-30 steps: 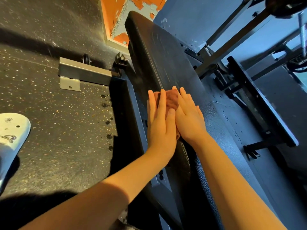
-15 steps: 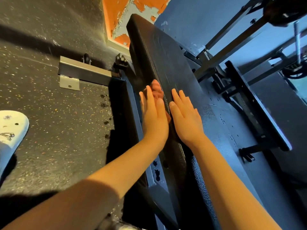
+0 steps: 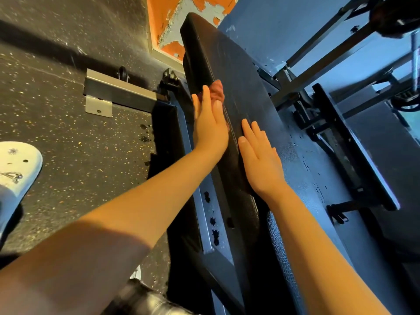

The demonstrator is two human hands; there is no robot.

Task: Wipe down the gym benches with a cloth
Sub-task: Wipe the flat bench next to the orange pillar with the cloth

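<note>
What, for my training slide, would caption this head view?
Left hand presses a reddish cloth against the side of the black bench pad while the right hand rests flat on top.

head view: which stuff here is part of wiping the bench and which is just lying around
Part of the job:
- cloth, under the left hand
- bench pad, with the right hand flat on it

Just lying about:
- metal floor bracket
- white shoe
- rack frame

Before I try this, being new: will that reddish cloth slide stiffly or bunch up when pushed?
Probably floppy: the cloth bunches in folds past the left hand. Likely light: flat fingers alone press it to the bench pad.
</note>
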